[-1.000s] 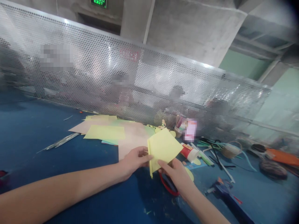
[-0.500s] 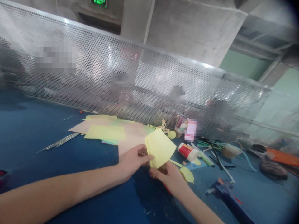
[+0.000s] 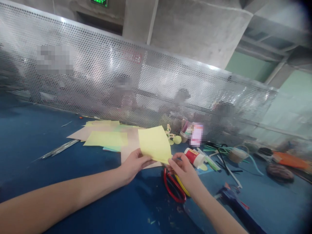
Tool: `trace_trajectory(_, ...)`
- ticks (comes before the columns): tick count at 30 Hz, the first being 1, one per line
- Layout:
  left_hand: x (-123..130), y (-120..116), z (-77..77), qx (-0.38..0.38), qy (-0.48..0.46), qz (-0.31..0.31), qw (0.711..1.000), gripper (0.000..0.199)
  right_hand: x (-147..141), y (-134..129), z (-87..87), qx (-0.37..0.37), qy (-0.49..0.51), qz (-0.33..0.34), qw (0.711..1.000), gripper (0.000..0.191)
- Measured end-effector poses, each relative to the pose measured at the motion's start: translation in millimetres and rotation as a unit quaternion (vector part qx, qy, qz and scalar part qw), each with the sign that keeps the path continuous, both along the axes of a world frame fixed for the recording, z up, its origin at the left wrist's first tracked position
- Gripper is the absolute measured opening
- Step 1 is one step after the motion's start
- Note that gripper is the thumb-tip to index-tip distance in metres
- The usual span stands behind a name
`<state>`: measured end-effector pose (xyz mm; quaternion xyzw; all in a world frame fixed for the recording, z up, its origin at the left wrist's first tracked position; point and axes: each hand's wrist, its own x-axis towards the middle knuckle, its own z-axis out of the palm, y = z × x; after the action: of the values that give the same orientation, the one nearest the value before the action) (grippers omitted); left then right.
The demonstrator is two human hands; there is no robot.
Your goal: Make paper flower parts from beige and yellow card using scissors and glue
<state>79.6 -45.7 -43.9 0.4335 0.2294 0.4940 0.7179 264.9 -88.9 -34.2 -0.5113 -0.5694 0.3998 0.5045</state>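
A pale yellow sheet of paper (image 3: 155, 143) is held up in front of me, with a narrow fold along its lower edge. My left hand (image 3: 135, 164) pinches the lower left corner, thumb on top. At the lower right corner, the fingers of my right hand (image 3: 182, 167) close on the folded edge. Red-handled scissors (image 3: 173, 188) lie on the blue table just below my right hand, their blades hidden. Beneath and behind the held sheet lies a larger pinkish sheet (image 3: 128, 146).
Yellow paper (image 3: 106, 138) lies at the left near thin metallic sticks (image 3: 57, 150). To the right are a red-and-white glue bottle (image 3: 194, 157), loose strips and pipe cleaners (image 3: 223, 159), a small basket (image 3: 237, 154) and a blue glue gun (image 3: 235, 201). A perforated metal screen (image 3: 97, 65) stands behind.
The yellow paper has turned so its folded edge faces me, and it has shifted left. My right hand has moved up to the right corner, uncovering the red scissors handles.
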Motion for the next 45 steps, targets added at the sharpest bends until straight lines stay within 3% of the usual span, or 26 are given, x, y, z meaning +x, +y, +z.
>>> trace_trajectory(7, 2, 1, -7.9, -0.010, 0.009, -0.024, 1.000, 0.037, 2, 6, -10.3, 0.011, -0.012, 0.019, 1.000, 0.031)
trace_trajectory(13, 4, 2, -12.1, -0.057, 0.037, 0.005, 0.998, 0.036, -3, 3, -9.7, -0.002, 0.014, 0.004, 1.000, 0.036)
trace_trajectory(18, 2, 1, -14.4, -0.003, 0.057, -0.026, 0.998, 0.042, -3, 7, -13.8, -0.029, 0.047, -0.005, 0.998, 0.037)
trace_trajectory(25, 0, 6, -18.3, 0.058, 0.050, -0.028, 0.997, 0.033, -6, 1, -8.8, -0.090, 0.046, 0.000, 0.995, 0.030)
trace_trajectory(30, -3, 2, -18.7, 0.039, 0.015, -0.038, 0.998, 0.031, -8, 1, -12.0, -0.043, 0.062, -0.025, 0.997, 0.027)
trace_trajectory(34, -5, -4, -14.3, 0.053, 0.011, -0.085, 0.995, 0.033, -8, 6, -14.2, -0.006, 0.166, -0.055, 0.985, 0.028)
trace_trajectory(38, -6, -2, -12.5, 0.016, 0.042, -0.097, 0.994, 0.034, -10, 2, -10.2, -0.027, 0.230, -0.058, 0.971, 0.019)
trace_trajectory(42, -6, 2, -14.4, -0.055, 0.042, -0.112, 0.991, 0.033, -15, -5, -8.1, -0.066, 0.222, -0.038, 0.972, 0.022)
trace_trajectory(45, -5, 1, -12.8, -0.064, 0.031, -0.088, 0.994, 0.032, -17, -6, -8.0, -0.080, 0.199, -0.035, 0.976, 0.026)
